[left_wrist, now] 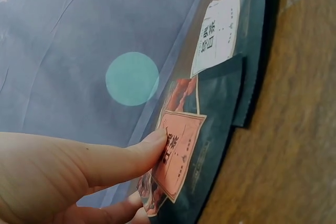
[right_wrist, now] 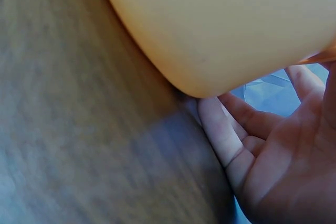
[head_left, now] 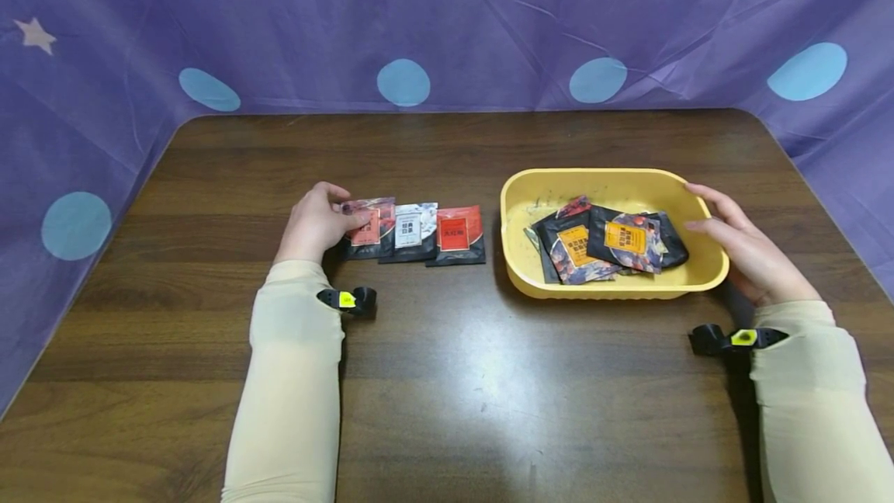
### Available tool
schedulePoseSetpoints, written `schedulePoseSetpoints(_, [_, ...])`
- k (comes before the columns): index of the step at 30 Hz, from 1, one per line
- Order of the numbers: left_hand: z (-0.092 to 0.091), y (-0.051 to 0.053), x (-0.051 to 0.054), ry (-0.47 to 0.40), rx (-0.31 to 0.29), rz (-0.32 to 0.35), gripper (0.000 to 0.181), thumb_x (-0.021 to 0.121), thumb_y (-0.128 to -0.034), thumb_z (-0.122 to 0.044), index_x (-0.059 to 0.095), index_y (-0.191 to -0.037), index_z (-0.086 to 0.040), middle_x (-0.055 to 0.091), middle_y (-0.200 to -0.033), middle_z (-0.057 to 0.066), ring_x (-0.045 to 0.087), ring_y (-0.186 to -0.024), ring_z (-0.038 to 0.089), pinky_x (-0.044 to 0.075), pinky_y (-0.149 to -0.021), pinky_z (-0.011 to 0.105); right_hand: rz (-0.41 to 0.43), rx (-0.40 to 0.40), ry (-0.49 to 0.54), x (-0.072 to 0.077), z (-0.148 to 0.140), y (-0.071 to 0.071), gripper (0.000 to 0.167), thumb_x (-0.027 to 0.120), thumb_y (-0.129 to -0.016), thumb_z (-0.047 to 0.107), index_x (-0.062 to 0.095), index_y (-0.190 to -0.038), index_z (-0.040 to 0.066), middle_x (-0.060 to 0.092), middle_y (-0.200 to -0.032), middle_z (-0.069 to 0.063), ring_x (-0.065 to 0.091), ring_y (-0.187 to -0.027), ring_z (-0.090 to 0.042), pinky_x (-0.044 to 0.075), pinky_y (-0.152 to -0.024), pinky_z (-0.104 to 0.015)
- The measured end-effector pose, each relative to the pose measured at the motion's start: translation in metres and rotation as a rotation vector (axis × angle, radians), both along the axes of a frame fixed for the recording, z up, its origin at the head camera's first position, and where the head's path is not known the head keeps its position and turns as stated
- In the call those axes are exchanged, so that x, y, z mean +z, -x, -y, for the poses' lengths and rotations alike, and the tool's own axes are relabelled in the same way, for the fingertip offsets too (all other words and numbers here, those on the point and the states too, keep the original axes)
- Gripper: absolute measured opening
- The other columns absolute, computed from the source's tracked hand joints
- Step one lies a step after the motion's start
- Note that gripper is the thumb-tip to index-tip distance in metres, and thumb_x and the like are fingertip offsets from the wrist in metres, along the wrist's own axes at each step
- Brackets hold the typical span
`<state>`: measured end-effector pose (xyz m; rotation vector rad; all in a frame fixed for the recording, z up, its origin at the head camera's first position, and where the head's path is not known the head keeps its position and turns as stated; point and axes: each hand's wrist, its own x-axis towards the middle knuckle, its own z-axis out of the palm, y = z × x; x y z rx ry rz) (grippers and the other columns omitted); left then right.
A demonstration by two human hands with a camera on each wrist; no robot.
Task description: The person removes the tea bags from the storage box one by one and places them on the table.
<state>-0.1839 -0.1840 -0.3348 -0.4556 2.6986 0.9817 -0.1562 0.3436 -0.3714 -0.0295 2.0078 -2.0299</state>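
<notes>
My left hand (head_left: 314,222) pinches the left end of a pink-labelled packet (head_left: 366,233), thumb on its front and fingers behind, as the left wrist view shows. This packet overlaps a white-labelled packet (head_left: 408,230), and a red-labelled packet (head_left: 455,234) lies to the right of that one. My right hand (head_left: 761,258) grips the right end of a yellow bin (head_left: 513,258), its thumb over the rim. Inside the bin lie several packets, among them two with orange labels, one at the left (head_left: 576,248) and one at the right (head_left: 625,239). In the right wrist view, fingers touch the bin's underside (right_wrist: 205,51).
A brown wooden table (head_left: 447,379) carries everything. Behind it and at both sides hangs a purple cloth (head_left: 321,22) with blue dots and stars. Each wrist wears a black strap with a small camera.
</notes>
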Motion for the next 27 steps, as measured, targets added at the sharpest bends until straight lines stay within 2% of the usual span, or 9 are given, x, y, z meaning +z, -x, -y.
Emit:
schedulePoseSetpoints(7, [-0.0032,-0.0012,-0.0005,0.045,0.001,-0.021,0.052,0.069,-0.0931,-0.029,0.050,-0.136,-0.006,0.051,-0.130,0.022,0.046,-0.115,0.035,0.039,-0.103,0.052,-0.002,-0.001,-0.001,0.0002,0.0001,-0.0006,0.048,0.045,-0.103,0.007,0.038,-0.142,0.034,0.040,-0.128,0.007,0.062,-0.095,-0.003,0.058,-0.065,-0.030])
schedulePoseSetpoints(12, [-0.0039,-0.0008,-0.0027,0.069,0.006,-0.028,0.051,0.070,-0.0927,-0.030,0.052,-0.134,-0.006,0.051,-0.131,0.021,0.045,-0.118,0.035,0.037,-0.106,0.053,0.005,-0.010,-0.041,0.0003,0.0004,-0.0005,0.048,0.046,-0.103,0.009,0.037,-0.143,0.035,0.039,-0.129,0.007,0.061,-0.095,-0.002,0.057,-0.065,-0.030])
schedulePoseSetpoints(21, [-0.0060,-0.0015,-0.0011,0.096,0.019,-0.032,0.050,0.071,-0.0921,-0.031,0.053,-0.133,-0.007,0.049,-0.132,0.021,0.044,-0.119,0.036,0.037,-0.105,0.054,0.015,-0.033,-0.097,0.0004,0.0019,-0.0003,0.049,0.048,-0.102,0.012,0.035,-0.145,0.035,0.038,-0.131,0.007,0.061,-0.095,-0.001,0.057,-0.066,-0.029])
schedulePoseSetpoints(27, [-0.0081,-0.0032,0.0022,0.121,0.010,-0.071,0.048,0.072,-0.0916,-0.030,0.055,-0.131,-0.007,0.052,-0.128,0.020,0.046,-0.117,0.035,0.040,-0.100,0.055,0.012,-0.027,-0.103,0.0001,0.0008,-0.0004,0.050,0.048,-0.102,0.013,0.035,-0.145,0.035,0.037,-0.132,0.008,0.059,-0.097,0.000,0.057,-0.067,-0.029])
